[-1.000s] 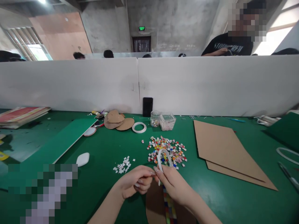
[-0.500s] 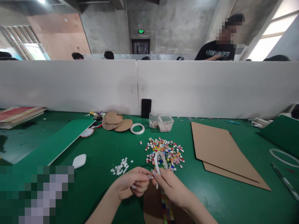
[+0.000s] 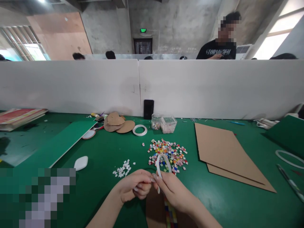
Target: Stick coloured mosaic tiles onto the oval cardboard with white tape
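My right hand [image 3: 174, 190] is closed on a white ring-shaped strip [image 3: 158, 167], which loops up above the fingers. Fingertips of my left hand [image 3: 139, 184] are pinched together and meet the right fingertips at the strip; what they grip is too small to make out. Below the hands lies a brown cardboard piece [image 3: 154, 207] with a band of coloured tiles [image 3: 171, 215] on it, partly covered by my right hand. Just beyond the hands is a pile of coloured tiles [image 3: 166, 150]. A smaller group of white tiles [image 3: 122, 168] lies to the left.
Clear containers [image 3: 168, 124], a roll of white strip [image 3: 140, 130] and cardboard shapes [image 3: 115, 122] stand farther back. Large cardboard sheets [image 3: 220, 152] lie right, a white rounded object [image 3: 81, 163] left. Behind a white partition [image 3: 71, 87] stands a person [image 3: 217, 50].
The white strip's loop has tilted slightly in my right hand. Both hands stay almost in place. Beyond the partition, the standing person has shifted a little to the left.
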A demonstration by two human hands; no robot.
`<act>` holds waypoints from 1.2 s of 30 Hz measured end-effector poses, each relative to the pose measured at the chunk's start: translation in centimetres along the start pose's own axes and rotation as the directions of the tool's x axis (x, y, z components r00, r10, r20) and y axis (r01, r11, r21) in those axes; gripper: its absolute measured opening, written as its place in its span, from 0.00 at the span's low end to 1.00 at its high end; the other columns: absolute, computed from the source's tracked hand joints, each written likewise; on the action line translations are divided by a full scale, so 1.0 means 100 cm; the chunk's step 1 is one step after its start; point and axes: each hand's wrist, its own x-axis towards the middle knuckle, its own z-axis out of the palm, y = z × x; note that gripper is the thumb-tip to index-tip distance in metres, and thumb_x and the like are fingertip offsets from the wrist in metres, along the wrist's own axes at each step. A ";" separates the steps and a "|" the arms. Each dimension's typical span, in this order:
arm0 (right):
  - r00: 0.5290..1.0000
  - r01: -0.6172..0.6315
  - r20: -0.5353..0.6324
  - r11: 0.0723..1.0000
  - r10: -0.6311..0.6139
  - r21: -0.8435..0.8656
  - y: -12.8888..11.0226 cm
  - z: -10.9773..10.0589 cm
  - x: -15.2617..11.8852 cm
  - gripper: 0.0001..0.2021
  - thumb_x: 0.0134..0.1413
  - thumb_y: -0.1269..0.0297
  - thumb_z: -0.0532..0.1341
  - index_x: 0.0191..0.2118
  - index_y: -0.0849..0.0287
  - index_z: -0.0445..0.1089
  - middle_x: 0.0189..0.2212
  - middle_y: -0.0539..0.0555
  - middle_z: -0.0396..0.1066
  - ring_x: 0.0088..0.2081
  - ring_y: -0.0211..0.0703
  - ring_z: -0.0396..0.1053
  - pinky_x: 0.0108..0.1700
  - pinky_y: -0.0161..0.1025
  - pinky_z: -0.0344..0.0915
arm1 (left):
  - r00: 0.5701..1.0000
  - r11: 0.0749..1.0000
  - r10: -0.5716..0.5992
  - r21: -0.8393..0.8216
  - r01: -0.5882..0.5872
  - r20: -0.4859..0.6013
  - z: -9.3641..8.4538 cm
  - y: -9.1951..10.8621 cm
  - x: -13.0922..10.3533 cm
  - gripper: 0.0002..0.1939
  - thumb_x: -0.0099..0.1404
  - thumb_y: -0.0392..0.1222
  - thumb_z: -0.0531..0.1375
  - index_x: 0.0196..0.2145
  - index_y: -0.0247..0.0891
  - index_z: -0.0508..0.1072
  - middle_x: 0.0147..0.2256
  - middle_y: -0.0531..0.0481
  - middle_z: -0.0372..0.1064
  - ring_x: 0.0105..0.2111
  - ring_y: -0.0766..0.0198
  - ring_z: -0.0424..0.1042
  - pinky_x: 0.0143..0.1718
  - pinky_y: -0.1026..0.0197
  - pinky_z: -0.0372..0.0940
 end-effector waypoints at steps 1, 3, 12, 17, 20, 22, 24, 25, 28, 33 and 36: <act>1.000 0.000 -0.001 1.000 0.000 -0.014 0.000 0.000 0.000 0.18 0.64 0.58 0.40 0.27 0.58 0.58 0.24 0.49 0.62 0.26 0.38 0.61 0.31 0.36 0.58 | 1.000 1.000 -0.002 -0.001 0.002 -0.002 0.000 -0.001 0.000 0.08 0.57 0.35 0.54 0.28 0.29 0.72 0.11 0.64 0.41 0.12 0.77 0.35 0.14 0.69 0.35; 1.000 -0.004 -0.002 1.000 0.004 -0.031 -0.001 0.000 0.000 0.18 0.64 0.59 0.40 0.27 0.58 0.58 0.24 0.49 0.62 0.26 0.38 0.61 0.31 0.36 0.58 | 1.000 1.000 0.000 -0.003 0.000 -0.011 -0.001 -0.002 0.001 0.08 0.57 0.35 0.53 0.28 0.29 0.72 0.11 0.64 0.40 0.12 0.77 0.35 0.14 0.69 0.35; 0.999 -0.022 -0.026 0.997 0.024 0.069 -0.002 0.001 0.000 0.19 0.64 0.58 0.40 0.27 0.58 0.57 0.23 0.48 0.60 0.26 0.37 0.59 0.31 0.34 0.57 | 0.998 1.000 0.007 -0.012 -0.008 -0.065 0.008 0.001 0.002 0.07 0.54 0.33 0.53 0.26 0.31 0.70 0.11 0.64 0.40 0.12 0.76 0.34 0.14 0.69 0.35; 0.997 -0.062 -0.031 0.982 0.069 0.178 0.001 0.002 0.000 0.20 0.64 0.55 0.41 0.27 0.58 0.58 0.22 0.47 0.58 0.25 0.36 0.57 0.30 0.34 0.57 | 0.995 0.999 0.027 -0.015 -0.029 -0.097 0.010 0.001 0.002 0.07 0.56 0.35 0.52 0.26 0.32 0.68 0.11 0.65 0.40 0.12 0.76 0.34 0.14 0.69 0.34; 0.997 -0.063 -0.033 0.974 0.072 0.218 0.004 0.002 -0.001 0.20 0.63 0.54 0.42 0.26 0.58 0.59 0.21 0.47 0.57 0.25 0.36 0.55 0.29 0.33 0.56 | 0.994 0.999 0.038 -0.018 -0.040 -0.099 0.010 -0.001 0.002 0.06 0.57 0.36 0.53 0.27 0.32 0.68 0.12 0.65 0.40 0.12 0.76 0.34 0.14 0.69 0.34; 0.997 -0.065 -0.032 0.967 0.075 0.245 0.005 0.002 -0.001 0.21 0.63 0.53 0.42 0.26 0.58 0.59 0.21 0.47 0.56 0.24 0.35 0.55 0.29 0.33 0.55 | 0.994 0.999 0.035 -0.014 -0.036 -0.100 0.010 -0.001 0.002 0.06 0.58 0.37 0.53 0.27 0.32 0.69 0.12 0.64 0.41 0.12 0.76 0.34 0.14 0.69 0.34; 0.996 -0.067 -0.032 0.959 0.079 0.276 0.005 0.002 -0.002 0.21 0.63 0.52 0.42 0.26 0.58 0.59 0.20 0.47 0.55 0.23 0.35 0.53 0.27 0.33 0.54 | 0.994 1.000 0.030 -0.001 -0.030 -0.106 0.010 0.000 0.001 0.07 0.59 0.38 0.54 0.27 0.32 0.69 0.12 0.64 0.40 0.13 0.76 0.34 0.14 0.69 0.34; 0.996 -0.068 -0.031 0.953 0.080 0.295 0.006 0.003 -0.002 0.21 0.63 0.52 0.42 0.26 0.58 0.59 0.20 0.46 0.55 0.23 0.35 0.53 0.27 0.33 0.54 | 0.994 1.000 0.028 0.006 -0.028 -0.107 0.010 0.000 0.001 0.08 0.59 0.38 0.54 0.27 0.32 0.69 0.12 0.64 0.40 0.12 0.76 0.34 0.14 0.69 0.34; 0.996 -0.069 -0.032 0.941 0.084 0.330 0.007 0.004 -0.003 0.20 0.63 0.53 0.43 0.25 0.58 0.59 0.21 0.47 0.56 0.23 0.35 0.53 0.26 0.33 0.54 | 0.995 0.999 0.038 0.020 -0.036 -0.092 0.011 0.001 0.000 0.08 0.59 0.37 0.53 0.28 0.32 0.69 0.12 0.64 0.41 0.12 0.76 0.35 0.14 0.68 0.34; 0.997 -0.047 -0.047 0.958 0.063 0.283 0.006 0.003 -0.003 0.21 0.63 0.53 0.42 0.25 0.58 0.60 0.21 0.47 0.57 0.24 0.36 0.56 0.29 0.34 0.56 | 0.995 0.998 0.052 0.030 -0.049 -0.088 0.011 0.000 0.001 0.09 0.60 0.39 0.53 0.28 0.32 0.70 0.11 0.64 0.40 0.12 0.76 0.35 0.14 0.67 0.34; 0.997 -0.053 -0.035 0.970 0.063 0.239 0.003 0.000 -0.002 0.21 0.63 0.52 0.42 0.26 0.57 0.60 0.21 0.47 0.58 0.24 0.36 0.56 0.29 0.34 0.57 | 0.994 0.999 0.044 0.035 -0.041 -0.100 0.012 0.000 0.001 0.09 0.60 0.40 0.54 0.28 0.32 0.70 0.12 0.64 0.40 0.12 0.76 0.35 0.15 0.67 0.33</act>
